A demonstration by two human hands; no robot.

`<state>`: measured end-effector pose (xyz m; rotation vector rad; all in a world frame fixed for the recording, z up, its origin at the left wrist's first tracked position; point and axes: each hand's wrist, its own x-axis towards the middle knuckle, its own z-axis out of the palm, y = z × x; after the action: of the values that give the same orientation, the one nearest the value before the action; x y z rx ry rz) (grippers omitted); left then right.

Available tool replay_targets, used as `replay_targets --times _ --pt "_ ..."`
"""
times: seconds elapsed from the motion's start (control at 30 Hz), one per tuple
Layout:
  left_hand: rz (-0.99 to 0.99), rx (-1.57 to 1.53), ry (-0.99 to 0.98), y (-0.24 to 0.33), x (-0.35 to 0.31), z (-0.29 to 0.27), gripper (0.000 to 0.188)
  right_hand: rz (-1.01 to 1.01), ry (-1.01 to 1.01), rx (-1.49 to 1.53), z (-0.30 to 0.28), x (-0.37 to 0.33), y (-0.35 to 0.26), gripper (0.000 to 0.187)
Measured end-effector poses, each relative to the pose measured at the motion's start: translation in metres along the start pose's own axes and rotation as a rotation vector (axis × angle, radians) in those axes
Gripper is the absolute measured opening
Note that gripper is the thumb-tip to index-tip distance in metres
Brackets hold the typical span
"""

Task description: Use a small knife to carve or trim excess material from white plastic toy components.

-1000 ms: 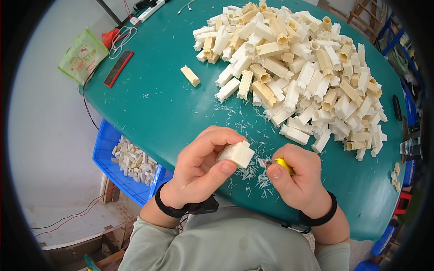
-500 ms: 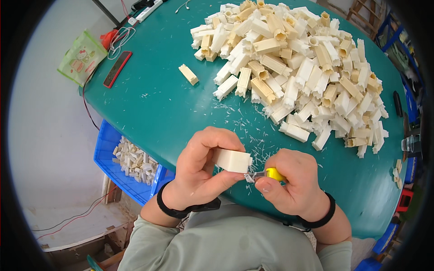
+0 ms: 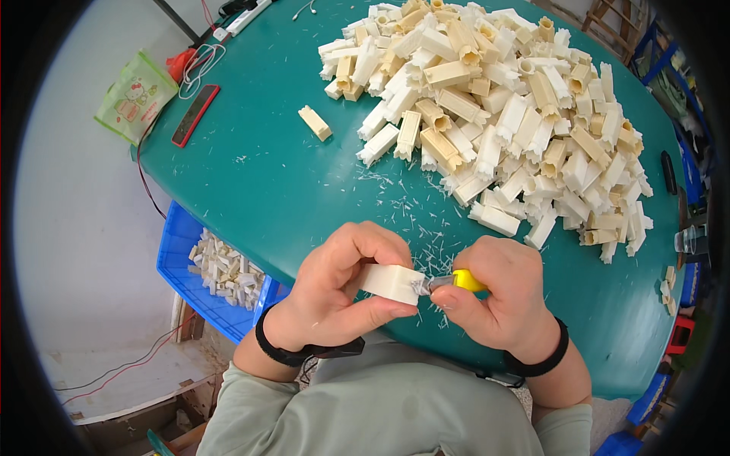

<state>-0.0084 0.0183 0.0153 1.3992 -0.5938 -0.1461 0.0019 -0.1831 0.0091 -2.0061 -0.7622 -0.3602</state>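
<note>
Between the thumb and fingers of my left hand (image 3: 344, 285) is a cream-white, box-shaped plastic part (image 3: 389, 283), its worked end facing right. My right hand (image 3: 494, 292) is closed round a yellow-handled utility knife (image 3: 468, 280). The knife's short blade meets the right end of the part, where a curl of pale shavings (image 3: 420, 286) clings. Both hands are above the near edge of the green table, and thin shavings (image 3: 403, 201) lie scattered on it beyond them.
A large heap of white and cream plastic parts (image 3: 502, 114) covers the table's far right. One loose part (image 3: 315, 123) lies left of it. A red-edged phone (image 3: 195, 115) is at the left edge. Below the edge stands a blue bin (image 3: 171, 262) with finished-looking pieces.
My left hand has turned the plastic part slightly and lowered it a little. The knife has shifted up and right, its blade now at the middle of the part's end.
</note>
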Motion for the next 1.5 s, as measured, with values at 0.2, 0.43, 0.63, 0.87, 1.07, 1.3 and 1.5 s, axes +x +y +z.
replay_targets --times 0.2,0.43,0.63,0.87,1.07,1.3,1.5 --pt "-0.011 -0.047 0.006 -0.002 -0.002 -0.002 0.035 0.015 0.014 -0.039 0.002 0.0 -0.002 0.037" --pt "-0.042 -0.133 -0.084 0.006 -0.006 -0.005 0.038 0.33 0.096 0.092 -0.001 0.001 -0.006 0.037" --pt "0.047 0.338 -0.002 0.006 -0.003 0.0 0.037 0.438 -0.055 0.331 0.002 -0.005 -0.016 0.038" --pt "0.264 0.671 0.276 -0.006 -0.004 0.005 0.036 0.447 -0.058 0.299 0.007 -0.006 -0.018 0.038" --pt "0.417 0.881 0.289 -0.006 0.002 0.006 0.04 0.411 -0.045 0.246 0.008 -0.006 -0.017 0.04" --pt "0.527 0.741 0.261 -0.007 -0.002 0.005 0.038 0.479 -0.055 0.121 0.005 -0.002 -0.007 0.04" --pt "0.187 0.151 0.386 -0.004 -0.006 0.01 0.044 0.545 -0.037 0.303 0.002 0.001 -0.007 0.039"
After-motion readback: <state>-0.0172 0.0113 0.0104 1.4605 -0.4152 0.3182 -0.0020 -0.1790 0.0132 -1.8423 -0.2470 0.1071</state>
